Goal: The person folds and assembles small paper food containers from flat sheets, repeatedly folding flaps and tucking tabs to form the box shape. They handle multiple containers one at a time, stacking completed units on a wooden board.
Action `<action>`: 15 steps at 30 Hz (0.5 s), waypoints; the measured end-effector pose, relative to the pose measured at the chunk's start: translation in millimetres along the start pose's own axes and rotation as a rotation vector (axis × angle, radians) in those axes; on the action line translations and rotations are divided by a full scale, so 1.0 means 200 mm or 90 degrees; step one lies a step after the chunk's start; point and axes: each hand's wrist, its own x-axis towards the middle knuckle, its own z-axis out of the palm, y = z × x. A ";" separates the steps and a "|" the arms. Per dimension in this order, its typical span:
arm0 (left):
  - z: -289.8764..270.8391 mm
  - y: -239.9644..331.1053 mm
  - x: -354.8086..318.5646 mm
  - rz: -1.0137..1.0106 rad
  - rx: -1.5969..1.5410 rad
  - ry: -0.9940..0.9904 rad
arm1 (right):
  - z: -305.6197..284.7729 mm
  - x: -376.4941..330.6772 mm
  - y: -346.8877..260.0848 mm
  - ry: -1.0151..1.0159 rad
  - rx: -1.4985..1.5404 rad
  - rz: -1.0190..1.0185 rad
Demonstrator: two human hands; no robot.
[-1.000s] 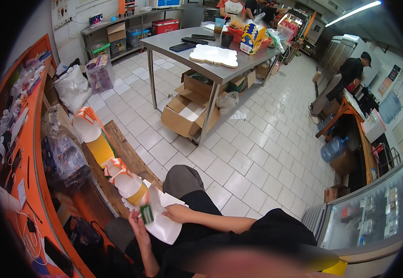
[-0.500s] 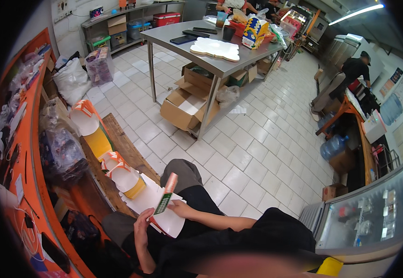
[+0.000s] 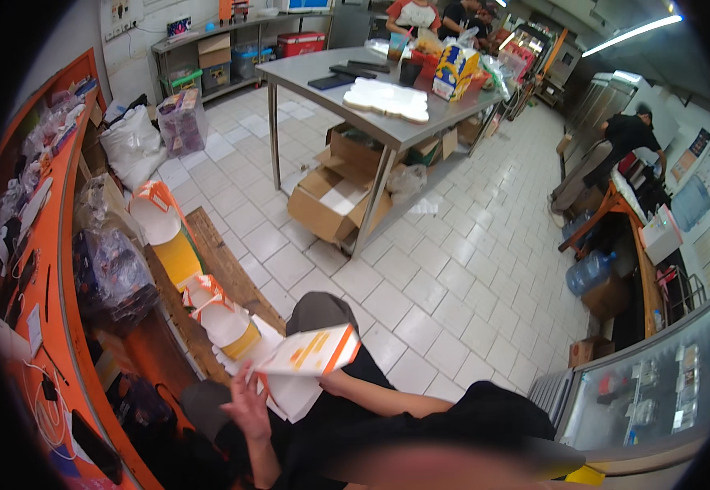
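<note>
While the person is sitting low by the orange bench [image 3: 61, 269], the left hand [image 3: 245, 404] is gripping one flat white and orange box [image 3: 312, 353] above the lap. I cannot tell what the right hand is doing, as the box is hiding it. Two folded boxes [image 3: 223, 314] are standing on the wooden board [image 3: 208, 278] just beside. The white tiled floor [image 3: 469, 269] is lying wide open up to one steel table [image 3: 371, 90].

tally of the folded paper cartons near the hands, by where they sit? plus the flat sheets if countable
Carton held in the hands: 1, white and orange, left hand under it.
Cartons standing on the wooden pallet: 2, one near, one farther.
Flat white sheets on the lap: a stack, count cannot be told.
Total cartons: 3.
</note>
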 end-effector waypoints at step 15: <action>-0.26 -0.03 0.00 -0.055 0.479 0.267 | -0.22 0.12 -0.21 -0.182 0.301 0.191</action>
